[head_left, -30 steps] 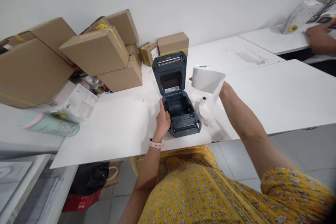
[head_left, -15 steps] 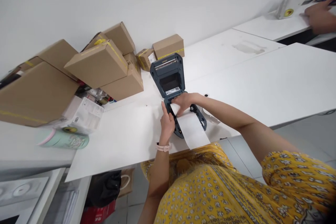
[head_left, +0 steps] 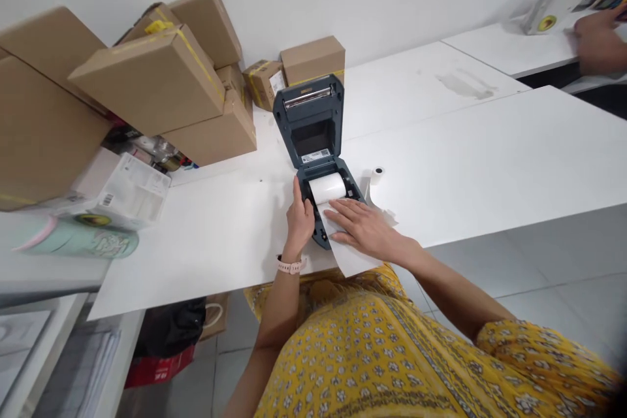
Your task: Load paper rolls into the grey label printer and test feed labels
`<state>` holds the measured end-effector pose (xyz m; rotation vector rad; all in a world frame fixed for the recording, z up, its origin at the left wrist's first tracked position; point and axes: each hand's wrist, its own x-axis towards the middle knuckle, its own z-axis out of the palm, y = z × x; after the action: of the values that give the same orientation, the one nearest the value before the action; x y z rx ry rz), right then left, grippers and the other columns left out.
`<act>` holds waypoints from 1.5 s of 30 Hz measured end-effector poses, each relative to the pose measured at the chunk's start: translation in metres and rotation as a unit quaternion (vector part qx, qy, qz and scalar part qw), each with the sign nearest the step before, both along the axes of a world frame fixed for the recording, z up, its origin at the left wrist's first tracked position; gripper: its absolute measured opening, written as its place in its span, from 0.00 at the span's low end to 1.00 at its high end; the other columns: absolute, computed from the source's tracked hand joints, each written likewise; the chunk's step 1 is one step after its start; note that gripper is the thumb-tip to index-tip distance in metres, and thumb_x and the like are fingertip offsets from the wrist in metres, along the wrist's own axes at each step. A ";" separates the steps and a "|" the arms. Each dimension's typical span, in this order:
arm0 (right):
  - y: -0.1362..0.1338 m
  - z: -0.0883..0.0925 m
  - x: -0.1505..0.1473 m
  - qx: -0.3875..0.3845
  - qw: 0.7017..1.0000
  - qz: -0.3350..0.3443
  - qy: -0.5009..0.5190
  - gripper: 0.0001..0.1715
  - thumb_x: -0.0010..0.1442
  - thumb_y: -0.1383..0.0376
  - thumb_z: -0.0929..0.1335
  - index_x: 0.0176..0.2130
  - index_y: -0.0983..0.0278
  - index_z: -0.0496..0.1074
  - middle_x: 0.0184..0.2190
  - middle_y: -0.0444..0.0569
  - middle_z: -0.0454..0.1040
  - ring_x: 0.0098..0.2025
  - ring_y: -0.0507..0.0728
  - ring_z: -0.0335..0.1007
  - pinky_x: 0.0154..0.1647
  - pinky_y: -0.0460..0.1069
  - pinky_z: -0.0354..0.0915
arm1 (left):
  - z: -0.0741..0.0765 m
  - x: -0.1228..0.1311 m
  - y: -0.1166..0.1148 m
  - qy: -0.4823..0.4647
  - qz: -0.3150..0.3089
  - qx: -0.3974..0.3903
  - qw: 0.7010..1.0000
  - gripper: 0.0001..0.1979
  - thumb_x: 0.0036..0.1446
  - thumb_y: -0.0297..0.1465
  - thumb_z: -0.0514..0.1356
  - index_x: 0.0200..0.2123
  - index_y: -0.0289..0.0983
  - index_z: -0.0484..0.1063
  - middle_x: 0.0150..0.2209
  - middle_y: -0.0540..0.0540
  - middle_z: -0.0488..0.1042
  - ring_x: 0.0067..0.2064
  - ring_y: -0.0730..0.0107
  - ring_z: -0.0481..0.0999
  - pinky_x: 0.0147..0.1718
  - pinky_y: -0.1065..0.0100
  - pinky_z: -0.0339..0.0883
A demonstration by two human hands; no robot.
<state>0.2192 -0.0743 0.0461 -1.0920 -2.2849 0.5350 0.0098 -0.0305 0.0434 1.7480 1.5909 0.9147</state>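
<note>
Head camera: a second ago the right hand [head_left: 365, 228] was up in the air to the right, carrying the paper roll [head_left: 327, 187], and half a second ago it was pushing the roll down into the machine. Now the roll sits in the well of the open label printer [head_left: 313, 124], just on the near side of the hinge. Its loose strip [head_left: 350, 260] runs out over the printer's near lip as far as the near edge of the table [head_left: 490, 163].

The right hand has come off the roll and lies palm down on that strip, fingers spread flat, pressing it against the front of the printer. The left hand [head_left: 298, 222] has not left its place: fingers pressed together, it cups the left wall of the printer's base and holds it.

To my eye the roll is seated and the paper drawn across the front, while the lid stands open, tilted toward the far wall.

A small roll [head_left: 376, 173] stands on the table just right of the printer. Cardboard boxes [head_left: 151, 78] are stacked far left. Far right, another person's hand [head_left: 597, 39] rests on a separate table
</note>
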 end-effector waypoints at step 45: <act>0.179 0.108 0.005 0.016 0.939 -0.095 0.329 0.47 0.68 0.29 0.53 0.67 0.54 0.66 0.71 0.44 0.68 0.73 0.56 0.62 0.77 0.55 0.57 | -0.015 0.020 -0.081 -0.311 0.014 -0.095 0.946 0.61 0.55 0.52 0.73 0.79 0.49 0.37 0.79 0.38 0.52 0.78 0.44 0.56 0.74 0.48 0.59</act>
<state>0.2247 0.1042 0.1543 -0.9244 -1.5833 0.6623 0.0296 -0.1112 0.0279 1.1442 1.2311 1.1421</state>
